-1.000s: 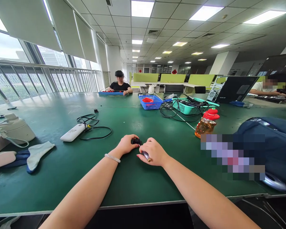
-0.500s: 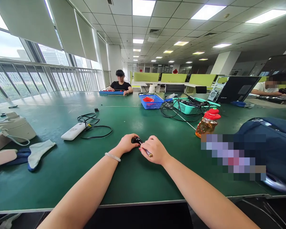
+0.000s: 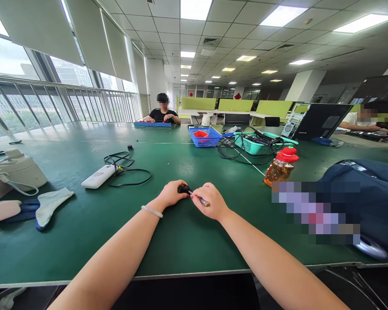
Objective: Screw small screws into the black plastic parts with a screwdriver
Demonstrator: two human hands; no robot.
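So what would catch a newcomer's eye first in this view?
Probably the bottle with the bright red cap, standing on the right side of the green table, just left of the dark blue bag. Then the two hands near the middle: the left hand on a small black object, the right hand gripping a slim tool angled toward it.

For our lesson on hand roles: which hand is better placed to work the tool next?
Probably the right hand, which grips the tool, pointed at the black part that the left hand holds.
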